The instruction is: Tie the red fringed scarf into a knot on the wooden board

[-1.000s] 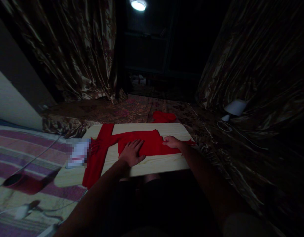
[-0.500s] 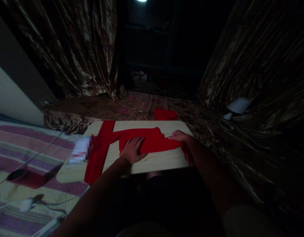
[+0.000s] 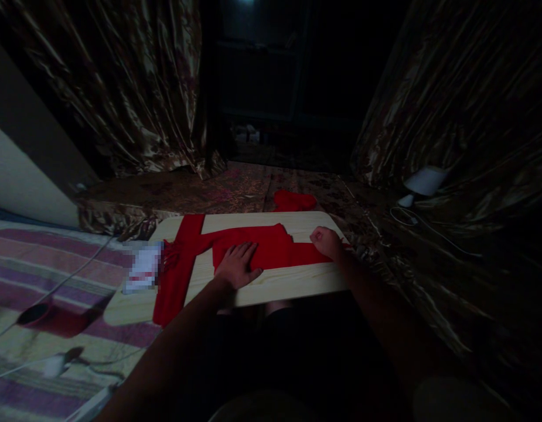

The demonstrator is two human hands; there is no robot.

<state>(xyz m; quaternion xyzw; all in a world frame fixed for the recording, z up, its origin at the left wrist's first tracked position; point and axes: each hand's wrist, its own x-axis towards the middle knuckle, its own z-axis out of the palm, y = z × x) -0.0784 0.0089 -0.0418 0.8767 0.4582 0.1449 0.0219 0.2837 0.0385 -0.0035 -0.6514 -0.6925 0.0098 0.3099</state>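
Note:
A red fringed cloth [image 3: 271, 246] lies across a pale wooden board [image 3: 297, 281], with one band crossing the board's left part and a wider folded part in the middle. My left hand [image 3: 239, 265] rests flat on the middle part, fingers spread. Over the cloth's right end, near the board's right edge, my right hand [image 3: 326, 241] is closed with its fingers curled; what it holds, if anything, is hidden. Some fringe shows just right of that hand.
Another red item [image 3: 294, 201] lies behind the board. A blurred white paper [image 3: 142, 266] is at the board's left. On the striped bedding are a dark red container [image 3: 55, 319] and cables. A small white lamp [image 3: 426, 180] stands at the right.
My right hand has shifted slightly right and its fingers have curled in. The cloth's fringed right end, which hung over the near edge, now points right. My left hand stays in place.

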